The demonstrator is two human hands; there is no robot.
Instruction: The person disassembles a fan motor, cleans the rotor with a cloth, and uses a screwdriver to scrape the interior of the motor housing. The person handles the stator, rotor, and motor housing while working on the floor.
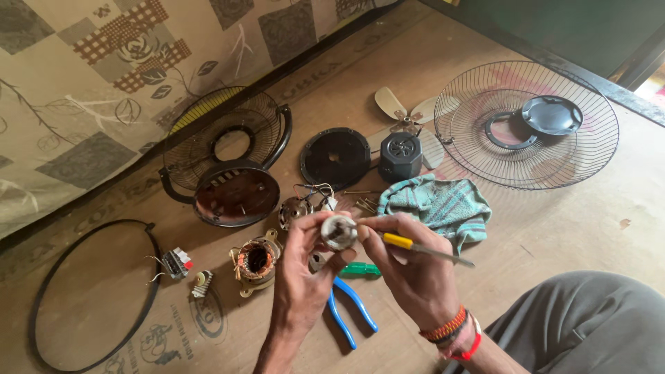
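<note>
Brown plywood floor, scuffed and faintly printed, fills the view from above. Along its far-left edge runs a patterned beige mattress with leaf and check patches; a dark green wall closes the far-right corner.

Near the middle of the floor, two hands are close together. The left hand is closed around a small round metal part, fingers gripping its rim. The right hand, wearing orange and red wristbands, pinches a yellow-handled screwdriver whose tip meets the metal part. A grey-trousered knee shows at the near-right corner.

Fan pieces are spread across the floor. Toward the far-right corner lies a wire grille with a dark round cap at its centre. Left of it is a cream blade with a black housing in front, then a black disc. Toward the mattress a second grille stands tilted, with a rusty brown motor cover before it. A black ring lies at the near-left corner.

Just left of the hands are a copper-wound stator, a small rotor with wires, and a switch block. A striped green cloth lies just beyond the right hand. Blue-handled pliers and a green handle lie beneath the hands.
</note>
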